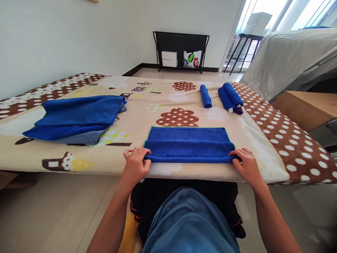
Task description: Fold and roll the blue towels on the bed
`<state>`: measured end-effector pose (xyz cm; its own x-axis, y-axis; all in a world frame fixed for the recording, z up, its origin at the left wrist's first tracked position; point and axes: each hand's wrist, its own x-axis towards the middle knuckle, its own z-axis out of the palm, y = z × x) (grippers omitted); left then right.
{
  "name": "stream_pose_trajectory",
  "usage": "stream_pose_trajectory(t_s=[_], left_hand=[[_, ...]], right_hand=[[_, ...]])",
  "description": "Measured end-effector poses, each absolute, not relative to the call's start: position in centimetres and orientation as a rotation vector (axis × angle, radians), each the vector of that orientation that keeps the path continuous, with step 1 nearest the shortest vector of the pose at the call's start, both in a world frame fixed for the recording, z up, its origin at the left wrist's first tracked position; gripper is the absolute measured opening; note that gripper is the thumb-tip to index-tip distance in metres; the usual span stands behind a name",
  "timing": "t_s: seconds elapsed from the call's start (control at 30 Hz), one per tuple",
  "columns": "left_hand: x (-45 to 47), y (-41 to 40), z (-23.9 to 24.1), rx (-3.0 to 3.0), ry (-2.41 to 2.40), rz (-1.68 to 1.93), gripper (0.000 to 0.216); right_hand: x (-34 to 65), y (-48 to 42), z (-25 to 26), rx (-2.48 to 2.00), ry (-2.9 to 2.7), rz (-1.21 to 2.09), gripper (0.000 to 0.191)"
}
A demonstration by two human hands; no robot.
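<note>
A blue towel (pixel 188 135) with green edging lies spread on the bed in front of me, its near edge rolled into a narrow tube. My left hand (pixel 137 162) pinches the left end of that roll, thumb below and fingers curled over. At the opposite end, my right hand (pixel 245 162) grips the roll in the same way. Beyond the towel, on the right, rests one rolled blue towel (pixel 205 96). Beside it is a small pile of rolled towels (pixel 230 97), blue with a purple one showing and a white tag.
Unrolled blue and grey towels (pixel 79 114) lie stacked at the left on the patterned blanket (pixel 142 135). A black rack (pixel 181 42) with white boxes stands by the wall. To the right are a wooden box (pixel 306 105) and a plastic-covered object (pixel 286 52).
</note>
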<state>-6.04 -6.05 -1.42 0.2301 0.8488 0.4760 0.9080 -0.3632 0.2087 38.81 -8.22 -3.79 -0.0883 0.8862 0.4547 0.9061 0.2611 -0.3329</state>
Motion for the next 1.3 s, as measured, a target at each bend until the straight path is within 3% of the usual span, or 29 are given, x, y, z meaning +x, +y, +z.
stream_pose_trajectory(t_s=[0.13,0.3,0.47,0.8,0.93,1.13,1.3], left_hand=[[-1.0,-5.6,-1.3,-2.319,-1.539,-0.813,0.029],[5.4,-5.1,-2.0,-2.715,-1.140,-0.777,0.035],[5.3,-4.4,-2.9,-2.637,-1.413,-0.706,0.039],[-4.4,-4.1,-3.3,-2.116,-1.868,-0.726,0.039],[-1.7,-4.5,-2.4,-2.195,-1.767,-0.807,0.037],[6.5,-4.0,-2.1,-2.735,-1.386,-0.676,0.041],[6.8,-2.7,-2.3,-2.638,-1.594,-0.617,0.045]], right_hand=[[33.8,-7.8,-3.3,-1.650,-1.894,-0.224,0.033],[26.8,-7.0,-3.2,-1.320,-2.161,-0.011,0.040],[26.2,-6.0,-3.9,-1.386,-2.152,-0.012,0.037],[36.7,-6.8,-5.4,-1.826,-1.839,-0.291,0.043],[33.8,-6.8,-4.9,-1.827,-1.802,-0.357,0.039],[25.1,-5.8,-3.4,-1.519,-2.140,-0.045,0.041],[24.6,-4.2,-3.0,-1.578,-2.116,-0.022,0.044]])
